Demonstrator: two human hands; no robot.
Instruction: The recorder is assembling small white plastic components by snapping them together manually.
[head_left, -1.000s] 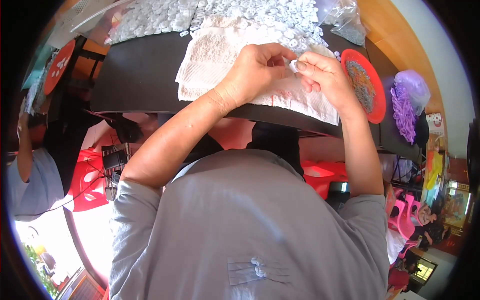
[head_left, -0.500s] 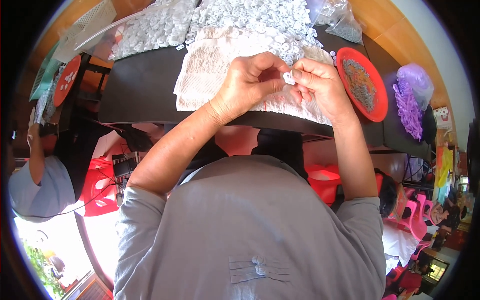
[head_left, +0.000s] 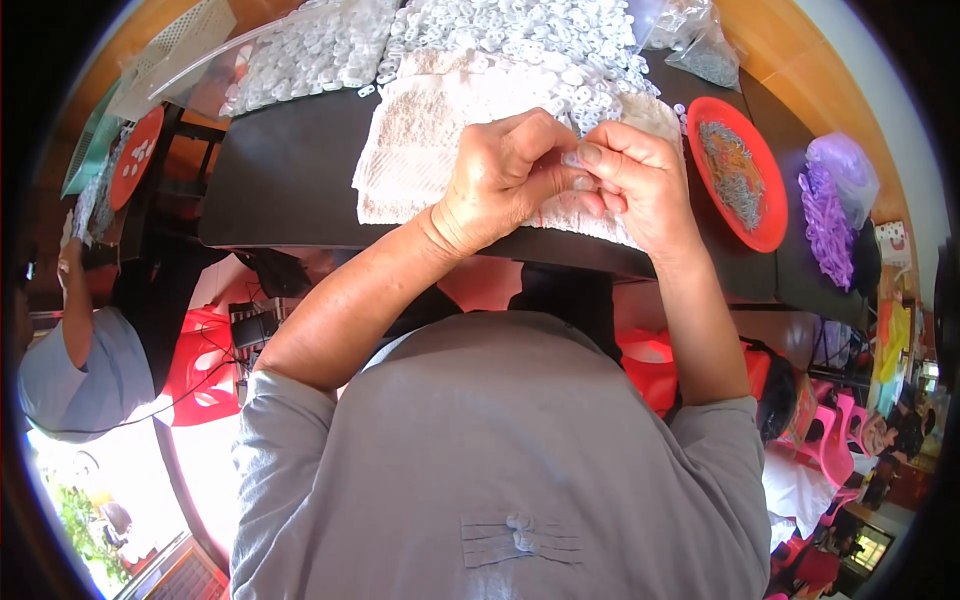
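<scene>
My left hand [head_left: 500, 182] and my right hand [head_left: 642, 185] meet over a pale towel [head_left: 400, 165] on the dark table. Between their pinched fingertips is a small white plastic piece [head_left: 571, 158], mostly covered by my thumbs and fingers. Both hands are closed on it; whether anything else is in the fingers is hidden. Just beyond, a heap of similar white oval pieces with holes [head_left: 510, 30] spreads onto the towel's far part. Right of my right hand lies a red plate [head_left: 776, 222] holding many small metal parts [head_left: 738, 190] and some orange bits.
Purple strips [head_left: 825, 230] in a clear bag lie at the table's right end. A plastic bag of grey parts [head_left: 708, 62] sits at the back right. On the left, another person's hand [head_left: 70, 255] is near a second table with a red plate [head_left: 125, 185].
My fingertips have closed in over the white piece, which showed plainly before and is now mostly covered. My left thumb reaches further right. The whole view has shifted slightly.
</scene>
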